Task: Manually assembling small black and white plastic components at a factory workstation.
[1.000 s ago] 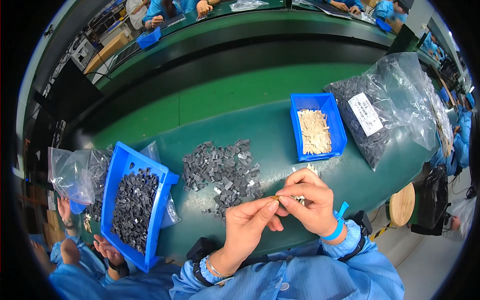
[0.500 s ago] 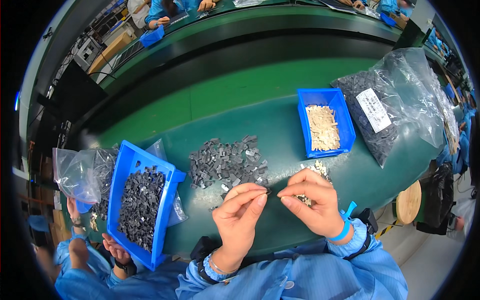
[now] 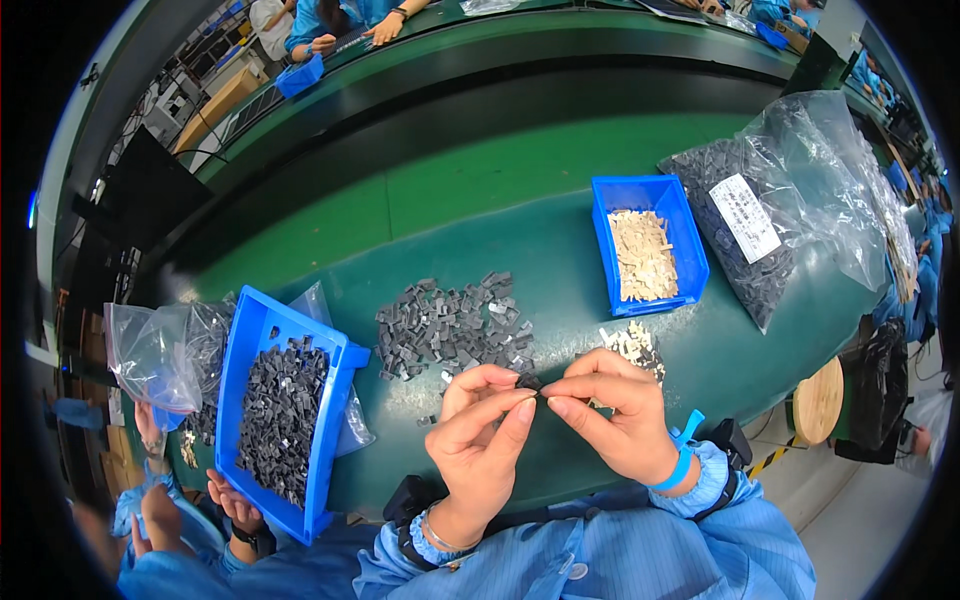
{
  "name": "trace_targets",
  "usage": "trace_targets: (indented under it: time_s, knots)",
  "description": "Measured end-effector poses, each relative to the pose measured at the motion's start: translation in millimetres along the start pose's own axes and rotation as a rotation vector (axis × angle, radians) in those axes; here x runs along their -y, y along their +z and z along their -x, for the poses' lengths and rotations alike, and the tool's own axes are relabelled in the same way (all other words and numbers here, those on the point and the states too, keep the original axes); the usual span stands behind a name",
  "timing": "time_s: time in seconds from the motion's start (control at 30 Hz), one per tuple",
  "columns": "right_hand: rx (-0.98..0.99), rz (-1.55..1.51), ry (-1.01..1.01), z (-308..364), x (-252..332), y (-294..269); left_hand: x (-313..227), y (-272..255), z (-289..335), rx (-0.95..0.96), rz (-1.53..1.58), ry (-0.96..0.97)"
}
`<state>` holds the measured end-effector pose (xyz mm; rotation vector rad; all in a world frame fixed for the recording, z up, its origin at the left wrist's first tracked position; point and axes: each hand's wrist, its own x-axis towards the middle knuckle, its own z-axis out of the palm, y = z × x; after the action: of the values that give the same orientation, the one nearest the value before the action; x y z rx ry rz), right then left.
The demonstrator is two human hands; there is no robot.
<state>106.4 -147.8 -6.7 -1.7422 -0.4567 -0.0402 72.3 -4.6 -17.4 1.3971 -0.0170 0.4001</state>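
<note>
My left hand (image 3: 480,440) pinches a small dark plastic piece (image 3: 529,382) between thumb and fingers. Against the same piece, the fingertips of my right hand (image 3: 625,420) are pressed together; whatever they grip is too small and hidden to name. Just beyond the hands lies a loose heap of dark grey plastic pieces (image 3: 450,325) on the green table. Small cream-coloured pieces (image 3: 632,343) are scattered beyond my right hand, partly covered by it.
A blue bin (image 3: 700,262) of cream pieces stands at the far right, beside a clear bag of dark pieces (image 3: 740,215). On the left, a tilted blue bin (image 3: 343,385) holds dark pieces, with another person's hand (image 3: 235,502) at its near side. Another bag (image 3: 150,350) lies beyond it.
My hands have come together, the right moving left until its fingertips meet the left's. The dark piece between them shows more clearly. Across the table, a co-worker's hand has shifted.
</note>
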Motion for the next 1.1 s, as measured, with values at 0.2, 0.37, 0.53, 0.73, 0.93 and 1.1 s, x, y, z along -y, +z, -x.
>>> trace_targets:
  time_s: [0.2, 0.37, 0.53, 0.73, 0.93, 1.1]
  knots:
    - [0.005, -0.023, -0.010, 1, 0, 2, 3, 1, 1, 0.050, -0.042, 0.043]
    - [0.008, -0.089, -0.026, 1, 0, 2, 3, 1, 0, 0.100, 0.052, -0.062]
    - [-0.012, -0.165, -0.028, 0, 0, 1, 3, 4, 1, 0.109, 0.382, -0.283]
    - [-0.115, 0.138, -0.144, -20, -2, -26, 0, -1, -7, 0.053, 0.530, -0.315]
    - [-0.229, 0.881, -0.260, -56, -27, -86, -15, -18, -17, 0.015, -0.367, 0.359]
    - [-0.271, 1.001, -0.322, -66, -42, -102, -21, -25, -15, 0.051, -0.907, 0.779]
